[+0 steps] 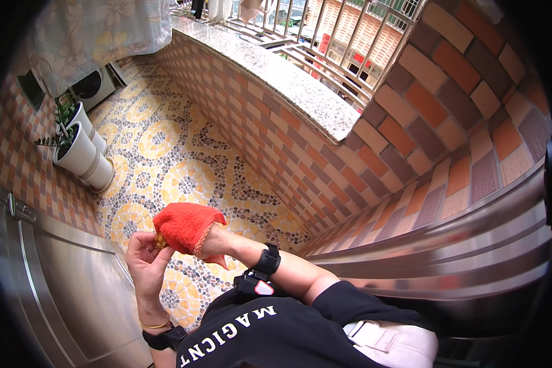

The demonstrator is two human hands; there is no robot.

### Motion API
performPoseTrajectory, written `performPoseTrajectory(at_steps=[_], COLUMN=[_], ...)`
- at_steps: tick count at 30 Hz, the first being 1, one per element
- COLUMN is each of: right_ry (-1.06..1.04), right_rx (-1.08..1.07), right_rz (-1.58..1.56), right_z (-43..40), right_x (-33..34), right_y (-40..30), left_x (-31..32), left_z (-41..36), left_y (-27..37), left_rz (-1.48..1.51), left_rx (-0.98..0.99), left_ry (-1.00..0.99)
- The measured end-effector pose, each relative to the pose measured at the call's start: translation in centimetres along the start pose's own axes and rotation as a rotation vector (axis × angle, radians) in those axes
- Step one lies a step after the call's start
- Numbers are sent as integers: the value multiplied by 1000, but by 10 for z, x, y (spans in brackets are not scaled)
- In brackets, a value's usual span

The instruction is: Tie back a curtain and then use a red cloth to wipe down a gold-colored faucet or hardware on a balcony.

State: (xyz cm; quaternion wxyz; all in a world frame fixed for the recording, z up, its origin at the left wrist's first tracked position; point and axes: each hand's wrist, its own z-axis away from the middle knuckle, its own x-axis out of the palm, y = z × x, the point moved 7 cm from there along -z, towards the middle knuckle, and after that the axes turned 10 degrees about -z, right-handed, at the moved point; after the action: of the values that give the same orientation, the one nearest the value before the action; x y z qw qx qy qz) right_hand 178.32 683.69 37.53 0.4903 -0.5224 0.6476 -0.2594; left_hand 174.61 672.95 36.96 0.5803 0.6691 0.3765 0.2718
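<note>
A red terry cloth [184,227] with a stitched edge covers most of my right hand [214,241]; its fingers are hidden underneath. My left hand [143,260] touches the cloth's left side. Between its thumb and fingers is a small yellow-brown thing [160,241], partly hidden and too small to name. Both hands are held close together in front of my body, above the pebble-patterned floor [184,175]. Black straps circle both wrists, and a gold bangle [155,326] sits on the left one.
On the left stand two white planters [85,156] with plants, near a brushed-metal door panel [92,294]. A low brick-tiled wall [276,133] carries a granite sill [276,69] beneath metal bars [326,55]. Shiny metal [423,262] borders the right. A floral curtain [106,37] hangs at upper left.
</note>
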Motion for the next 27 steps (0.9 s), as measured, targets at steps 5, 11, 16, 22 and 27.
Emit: performPoseTrajectory(at_steps=[5, 11, 16, 22, 27], right_ry=[3, 223, 26, 110, -206], right_rx=[119, -45, -49, 282, 118], right_rz=[-270, 112, 84, -979, -157], right_z=[-2, -11, -26, -20, -25], right_x=[-13, 30, -1, 12, 23], right_y=[1, 91, 9, 5, 5], left_x=[-4, -6, -20, -31, -31], left_z=[-6, -8, -11, -8, -8], left_y=[-7, -1, 4, 18, 15], left_rz=[80, -174, -75, 86, -207], left_rx=[-26, 62, 29, -4, 96], left_ry=[-50, -25, 27, -28, 52])
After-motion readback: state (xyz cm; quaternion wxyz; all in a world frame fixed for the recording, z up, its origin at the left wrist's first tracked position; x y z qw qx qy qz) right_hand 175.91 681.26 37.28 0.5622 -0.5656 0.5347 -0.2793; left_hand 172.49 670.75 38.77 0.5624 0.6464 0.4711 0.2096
